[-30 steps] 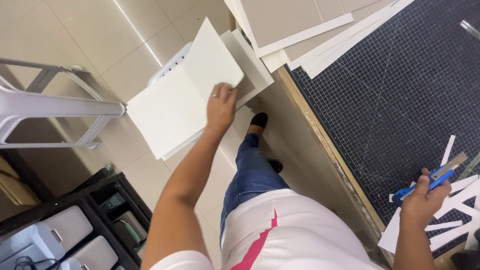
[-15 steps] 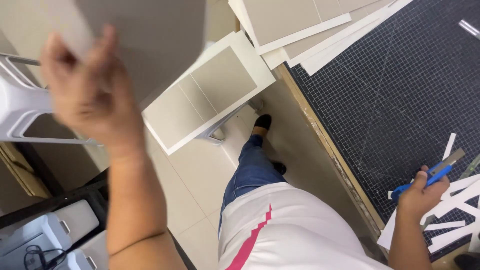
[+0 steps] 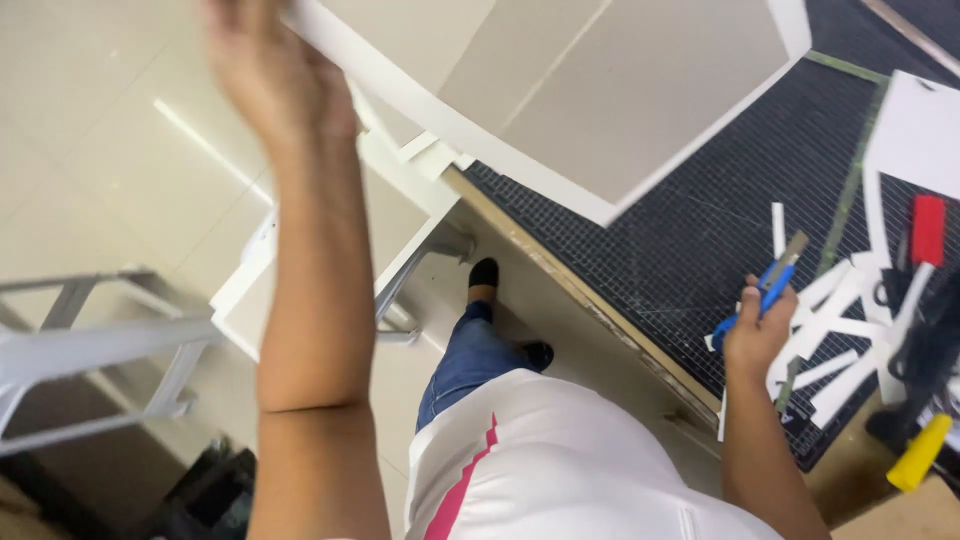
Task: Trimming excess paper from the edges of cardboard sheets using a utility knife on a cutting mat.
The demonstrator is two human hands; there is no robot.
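Head view: board (image 3: 640,110) in left fingers (image 3: 275,70)

Craft workshop: gridded black cutting mat (image 3: 700,230) on desk (image 3: 590,300), white paper offcuts (image 3: 830,330), large board sheets (image 3: 620,90), tiled floor (image 3: 110,150).

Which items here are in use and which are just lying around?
In use:
left hand gripping the large grey board
right hand holding the blue utility knife
black cutting mat under the board

Lying about:
white paper strips
red-handled tool
yellow-handled tool
stack of boards on the stand
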